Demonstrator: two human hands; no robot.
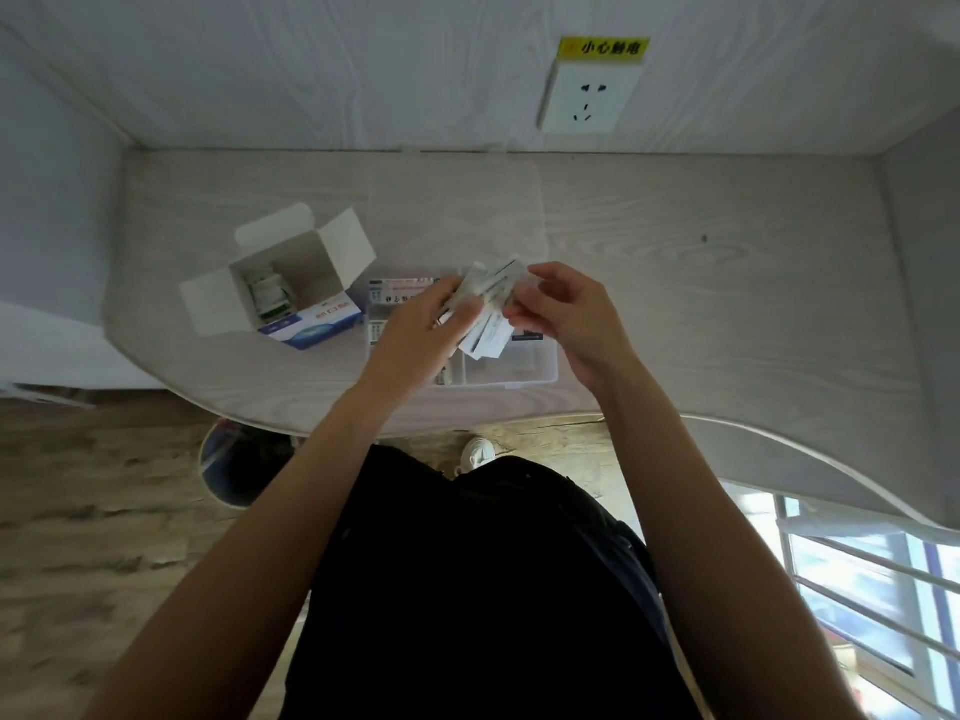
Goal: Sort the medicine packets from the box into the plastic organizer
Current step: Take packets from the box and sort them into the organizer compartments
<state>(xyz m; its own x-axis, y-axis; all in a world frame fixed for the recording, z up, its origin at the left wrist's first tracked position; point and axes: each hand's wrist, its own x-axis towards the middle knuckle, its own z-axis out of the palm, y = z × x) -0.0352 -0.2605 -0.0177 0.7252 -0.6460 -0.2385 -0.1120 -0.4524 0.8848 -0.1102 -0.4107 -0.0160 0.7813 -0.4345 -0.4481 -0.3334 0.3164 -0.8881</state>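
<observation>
Person standing, dark clothes, white shoe [475,452] on wood floor; round bin [244,459] sits under the desk's near edge

Both forearms reach forward over light wood-grain desk [727,283]

Left hand [415,330] has fingers curled round a fanned bunch of medicine packets [485,304], white/silver sachets, held up above the organizer; print too blurred to read

Right hand [558,314] pinches the right edge of the same bunch, thumb and fingertips closed on one packet, exact one cannot tell

Plastic organizer [519,374], clear with dividers, lies on the desk right under both hands; near-right compartment looks bare, a small item sits in the compartment under the left wrist, a blue-white printed packet [400,291] lies in the far-left compartment, mostly hidden by the left hand

Box [291,283], white with blue front panel, flaps open, stands just left of the organizer, nearly touching; more green-white packets [267,298] stacked inside against its left wall

Far: white wall, wall socket [589,98] with yellow warning label [605,48] above it
</observation>
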